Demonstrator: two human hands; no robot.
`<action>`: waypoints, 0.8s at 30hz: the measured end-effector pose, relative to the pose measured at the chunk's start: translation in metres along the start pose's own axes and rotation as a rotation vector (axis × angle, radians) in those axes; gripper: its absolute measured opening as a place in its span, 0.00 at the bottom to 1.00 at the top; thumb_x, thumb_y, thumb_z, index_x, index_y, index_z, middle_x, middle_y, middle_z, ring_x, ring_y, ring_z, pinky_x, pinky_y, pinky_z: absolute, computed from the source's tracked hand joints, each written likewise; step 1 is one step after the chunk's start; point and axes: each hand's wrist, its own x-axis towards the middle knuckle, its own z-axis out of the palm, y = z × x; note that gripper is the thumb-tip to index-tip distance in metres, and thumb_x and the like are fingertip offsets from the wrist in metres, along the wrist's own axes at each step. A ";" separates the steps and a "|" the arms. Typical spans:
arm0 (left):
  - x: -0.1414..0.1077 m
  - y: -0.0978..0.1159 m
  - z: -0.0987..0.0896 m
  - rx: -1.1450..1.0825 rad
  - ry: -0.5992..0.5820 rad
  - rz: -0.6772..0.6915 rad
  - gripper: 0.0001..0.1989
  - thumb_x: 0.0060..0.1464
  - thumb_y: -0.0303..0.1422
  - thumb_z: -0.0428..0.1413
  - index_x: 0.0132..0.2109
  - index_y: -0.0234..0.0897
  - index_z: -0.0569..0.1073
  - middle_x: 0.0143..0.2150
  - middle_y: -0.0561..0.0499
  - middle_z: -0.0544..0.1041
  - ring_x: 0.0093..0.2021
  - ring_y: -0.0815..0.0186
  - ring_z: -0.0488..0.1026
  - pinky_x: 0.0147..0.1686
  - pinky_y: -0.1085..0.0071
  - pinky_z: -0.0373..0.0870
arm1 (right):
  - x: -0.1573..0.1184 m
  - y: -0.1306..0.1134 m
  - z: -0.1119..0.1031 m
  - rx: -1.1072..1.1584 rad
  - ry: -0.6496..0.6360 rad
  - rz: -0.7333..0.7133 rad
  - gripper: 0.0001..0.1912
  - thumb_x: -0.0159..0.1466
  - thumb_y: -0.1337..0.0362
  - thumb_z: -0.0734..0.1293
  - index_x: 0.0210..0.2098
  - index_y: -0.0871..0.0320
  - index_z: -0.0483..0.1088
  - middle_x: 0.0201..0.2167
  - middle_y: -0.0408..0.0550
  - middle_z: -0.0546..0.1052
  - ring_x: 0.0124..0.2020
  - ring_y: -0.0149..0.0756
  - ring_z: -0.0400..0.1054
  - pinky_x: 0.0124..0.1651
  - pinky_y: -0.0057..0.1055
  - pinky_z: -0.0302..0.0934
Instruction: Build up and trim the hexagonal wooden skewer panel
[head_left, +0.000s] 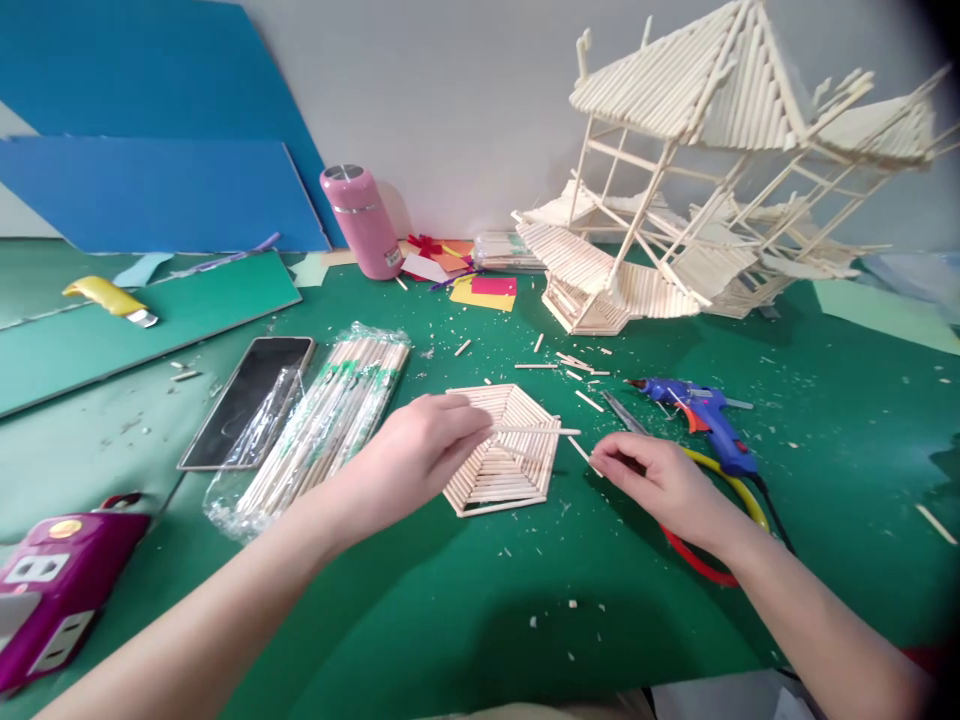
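Note:
My left hand (435, 445) pinches a thin wooden stick (536, 431), which points right over a many-sided panel of sticks (506, 490). The panel lies flat on the green table, with its sticks laid in rings around a centre. Between the fingertips of my right hand (652, 475) is a short stick piece (577, 449), its upper end close to the tip of the longer stick; I cannot tell if they touch. Beneath my right hand lies a pointed metal tool with red and yellow handles (739, 490), partly hidden. A blue glue gun (701, 410) lies just beyond it.
A large stick-built pavilion model (675, 200) stands at the back right. Left of the panel are a plastic pack of sticks (330, 420), a phone (255, 385) and a purple power strip (71, 570). Farther back are a pink bottle (365, 220) and a yellow cutter (109, 298).

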 end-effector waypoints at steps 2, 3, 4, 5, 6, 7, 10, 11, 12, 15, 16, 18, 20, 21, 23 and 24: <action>-0.028 -0.007 -0.004 -0.004 -0.010 -0.122 0.11 0.59 0.30 0.46 0.40 0.37 0.73 0.31 0.49 0.71 0.31 0.65 0.67 0.31 0.71 0.60 | 0.000 0.009 0.006 -0.113 0.003 -0.004 0.11 0.65 0.60 0.57 0.30 0.55 0.68 0.28 0.43 0.73 0.30 0.35 0.66 0.33 0.31 0.60; -0.041 -0.009 -0.003 -0.008 -0.010 -0.159 0.11 0.59 0.31 0.46 0.41 0.36 0.73 0.31 0.49 0.71 0.30 0.66 0.67 0.30 0.71 0.60 | -0.001 0.011 0.009 -0.164 0.043 -0.002 0.10 0.65 0.61 0.58 0.32 0.55 0.68 0.29 0.44 0.72 0.30 0.35 0.66 0.33 0.32 0.60; -0.051 -0.009 0.000 -0.017 0.001 -0.184 0.11 0.59 0.30 0.45 0.41 0.35 0.72 0.31 0.49 0.71 0.30 0.66 0.68 0.30 0.72 0.61 | -0.001 0.012 0.011 -0.202 0.110 0.003 0.09 0.64 0.61 0.58 0.34 0.55 0.68 0.29 0.45 0.72 0.29 0.36 0.66 0.32 0.33 0.61; -0.059 -0.009 0.003 -0.032 0.008 -0.201 0.11 0.60 0.30 0.45 0.41 0.35 0.72 0.31 0.49 0.72 0.31 0.67 0.68 0.30 0.72 0.62 | -0.002 0.011 0.013 -0.221 0.186 0.000 0.08 0.63 0.60 0.59 0.37 0.56 0.68 0.30 0.46 0.71 0.29 0.36 0.66 0.32 0.33 0.62; -0.063 -0.007 0.007 -0.052 0.020 -0.214 0.11 0.60 0.30 0.45 0.41 0.35 0.72 0.31 0.50 0.72 0.31 0.67 0.69 0.30 0.72 0.63 | -0.002 0.007 0.015 -0.218 0.252 -0.020 0.09 0.62 0.60 0.61 0.40 0.56 0.67 0.32 0.47 0.71 0.30 0.37 0.66 0.33 0.34 0.63; -0.065 -0.004 0.010 -0.072 0.031 -0.224 0.11 0.60 0.30 0.45 0.41 0.35 0.72 0.31 0.50 0.72 0.31 0.67 0.69 0.31 0.72 0.64 | -0.003 0.002 0.018 -0.195 0.294 -0.055 0.12 0.61 0.61 0.62 0.43 0.56 0.66 0.35 0.49 0.71 0.33 0.37 0.67 0.35 0.35 0.64; -0.057 0.008 0.016 -0.123 0.052 -0.232 0.09 0.59 0.29 0.47 0.41 0.36 0.71 0.34 0.51 0.75 0.33 0.68 0.71 0.32 0.74 0.66 | -0.001 -0.024 0.028 -0.035 0.214 -0.168 0.23 0.58 0.64 0.65 0.52 0.55 0.60 0.46 0.51 0.69 0.47 0.41 0.64 0.49 0.38 0.61; -0.051 0.013 0.016 -0.141 0.065 -0.222 0.08 0.59 0.28 0.47 0.41 0.36 0.71 0.34 0.51 0.75 0.33 0.68 0.71 0.32 0.74 0.66 | 0.001 -0.034 0.034 0.034 0.152 -0.173 0.27 0.57 0.65 0.66 0.55 0.55 0.57 0.50 0.51 0.68 0.51 0.41 0.62 0.52 0.38 0.60; -0.045 0.018 0.015 -0.164 0.071 -0.214 0.08 0.59 0.28 0.48 0.41 0.37 0.71 0.34 0.52 0.75 0.33 0.69 0.71 0.32 0.75 0.66 | 0.004 -0.043 0.040 0.096 0.105 -0.180 0.31 0.56 0.65 0.67 0.56 0.55 0.54 0.52 0.51 0.66 0.53 0.41 0.60 0.54 0.38 0.58; -0.029 0.031 0.007 -0.264 0.049 -0.150 0.08 0.59 0.27 0.48 0.41 0.39 0.72 0.34 0.54 0.75 0.31 0.72 0.71 0.31 0.77 0.67 | 0.015 -0.065 0.057 0.257 0.030 -0.274 0.28 0.57 0.63 0.66 0.55 0.55 0.56 0.52 0.51 0.66 0.54 0.40 0.59 0.55 0.37 0.56; -0.026 0.034 0.003 -0.292 0.043 -0.122 0.09 0.59 0.27 0.48 0.41 0.40 0.72 0.34 0.55 0.75 0.32 0.72 0.72 0.32 0.77 0.67 | 0.019 -0.069 0.061 0.304 0.020 -0.313 0.21 0.59 0.63 0.64 0.52 0.55 0.59 0.49 0.49 0.69 0.52 0.38 0.61 0.54 0.36 0.57; -0.023 0.038 -0.004 -0.305 0.089 -0.094 0.09 0.58 0.26 0.49 0.41 0.41 0.72 0.35 0.55 0.76 0.33 0.72 0.72 0.33 0.77 0.68 | 0.024 -0.070 0.064 0.374 0.002 -0.341 0.08 0.64 0.64 0.58 0.41 0.55 0.66 0.40 0.45 0.73 0.43 0.34 0.66 0.47 0.32 0.60; -0.025 0.037 -0.010 -0.293 0.225 -0.107 0.07 0.57 0.27 0.51 0.40 0.41 0.73 0.32 0.55 0.76 0.30 0.72 0.72 0.31 0.77 0.68 | 0.024 -0.062 0.058 0.385 0.010 -0.277 0.12 0.67 0.63 0.53 0.31 0.55 0.65 0.28 0.41 0.71 0.31 0.30 0.66 0.35 0.27 0.60; -0.028 0.035 -0.012 -0.292 0.305 -0.114 0.07 0.56 0.27 0.52 0.40 0.41 0.73 0.30 0.56 0.75 0.28 0.72 0.72 0.29 0.77 0.68 | 0.022 -0.055 0.052 0.368 0.037 -0.222 0.14 0.68 0.62 0.52 0.29 0.55 0.64 0.24 0.40 0.68 0.27 0.29 0.63 0.30 0.26 0.58; -0.036 0.030 -0.015 -0.308 0.441 -0.151 0.07 0.55 0.28 0.53 0.40 0.41 0.74 0.26 0.56 0.73 0.25 0.73 0.70 0.24 0.78 0.66 | 0.019 -0.037 0.038 0.302 0.148 -0.108 0.15 0.68 0.59 0.51 0.28 0.55 0.62 0.21 0.39 0.63 0.23 0.29 0.59 0.26 0.26 0.54; -0.040 0.027 -0.016 -0.331 0.512 -0.195 0.07 0.54 0.28 0.54 0.40 0.40 0.75 0.24 0.56 0.72 0.23 0.73 0.68 0.21 0.78 0.64 | 0.017 -0.026 0.030 0.260 0.224 -0.064 0.15 0.68 0.58 0.52 0.28 0.55 0.61 0.21 0.39 0.62 0.23 0.29 0.59 0.26 0.26 0.53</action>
